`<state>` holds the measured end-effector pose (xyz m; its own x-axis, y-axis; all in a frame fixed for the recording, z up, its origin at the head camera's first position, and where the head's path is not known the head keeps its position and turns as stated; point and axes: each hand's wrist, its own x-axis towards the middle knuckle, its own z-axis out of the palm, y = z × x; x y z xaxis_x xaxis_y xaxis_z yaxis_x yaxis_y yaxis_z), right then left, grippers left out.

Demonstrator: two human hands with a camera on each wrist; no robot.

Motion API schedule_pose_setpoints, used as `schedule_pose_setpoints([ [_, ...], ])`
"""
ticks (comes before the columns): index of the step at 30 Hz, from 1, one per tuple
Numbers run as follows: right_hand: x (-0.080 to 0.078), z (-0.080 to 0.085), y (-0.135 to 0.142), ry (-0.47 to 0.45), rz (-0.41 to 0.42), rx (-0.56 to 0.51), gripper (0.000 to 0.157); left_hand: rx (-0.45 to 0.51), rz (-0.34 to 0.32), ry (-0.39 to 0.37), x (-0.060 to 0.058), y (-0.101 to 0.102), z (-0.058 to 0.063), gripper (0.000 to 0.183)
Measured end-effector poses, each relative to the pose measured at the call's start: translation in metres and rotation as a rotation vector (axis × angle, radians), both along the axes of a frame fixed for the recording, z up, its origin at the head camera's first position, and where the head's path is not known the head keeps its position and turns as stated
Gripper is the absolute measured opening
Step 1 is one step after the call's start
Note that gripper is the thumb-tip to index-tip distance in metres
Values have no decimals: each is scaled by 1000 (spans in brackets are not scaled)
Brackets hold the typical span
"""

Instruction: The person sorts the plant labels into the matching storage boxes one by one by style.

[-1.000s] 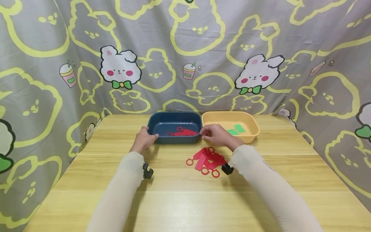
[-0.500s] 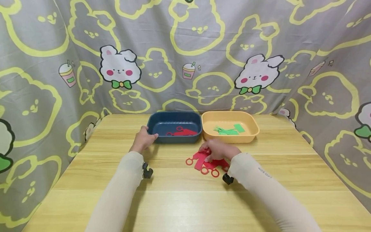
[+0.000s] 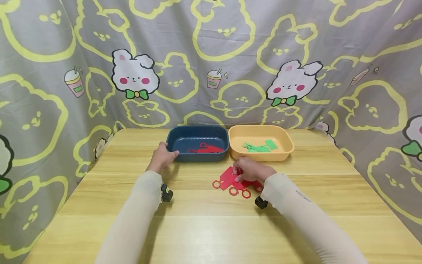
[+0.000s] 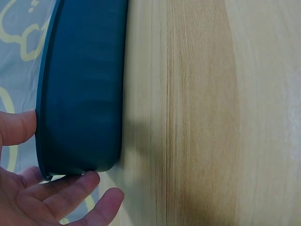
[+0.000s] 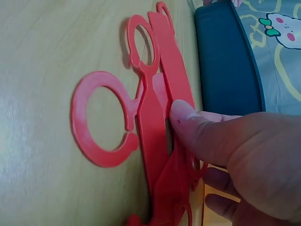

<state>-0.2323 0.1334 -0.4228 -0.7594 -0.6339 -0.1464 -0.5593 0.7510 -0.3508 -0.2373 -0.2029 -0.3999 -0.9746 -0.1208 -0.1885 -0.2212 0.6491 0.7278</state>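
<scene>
In the head view, my left hand (image 3: 161, 157) holds the near-left corner of a dark blue plastic basin (image 3: 201, 157). The left wrist view has the thumb on its rim (image 4: 40, 94) and fingertips against the outer end. Before the basins, my right hand (image 3: 252, 170) reaches into a small pile of flat red plastic tags (image 3: 226, 178) with open ring ends. Its thumb (image 5: 188, 120) presses on one red ring tag (image 5: 174, 66) in the right wrist view, with the other fingers behind, partly hidden. More red tags (image 3: 211, 149) lie inside the blue basin.
A yellow basin (image 3: 260, 157) stands right beside the blue one, with green tags (image 3: 258, 149) and thin green stems in it. Behind both hangs a grey patterned curtain (image 3: 184, 36). Everything rests on a wood-grain table (image 3: 211, 231).
My right hand has come down from the basins' near edge onto the red pile, uncovering the green stems, and its fingers have closed in on the tags. My left hand keeps its place.
</scene>
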Motion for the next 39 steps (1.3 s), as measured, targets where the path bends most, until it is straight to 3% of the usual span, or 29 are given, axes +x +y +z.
schedule_pose_setpoints([
  [9, 3, 6, 5, -118, -9, -100, 16, 6, -7, -3, 2, 2, 0, 73],
  [18, 2, 8, 7, -151, -8, -117, 10, 11, -3, -1, 2, 2, 1, 72],
  [39, -1, 13, 7, -97, -73, -267, 5, 27, -2, -22, 1, 2, 3, 73],
])
